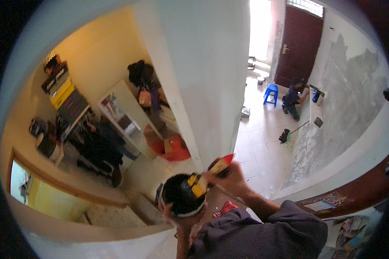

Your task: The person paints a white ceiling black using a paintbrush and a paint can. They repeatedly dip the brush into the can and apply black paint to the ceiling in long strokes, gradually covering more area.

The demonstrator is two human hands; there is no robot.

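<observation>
Looking down from height: the left hand (181, 218) cups a black paint pot (181, 194) from beneath, fingers curled around its underside. The right hand (231, 177), fingers closed, grips a yellow-handled brush (212, 172) with a red tip; its bristle end dips into the pot's mouth. Both are held just beside the lower end of a white wall edge (203, 77). On the tiled floor (259, 151) well below, a crouching person (293, 100) works at the grey wall, near a blue stool (270, 93) and a broom (289, 134).
</observation>
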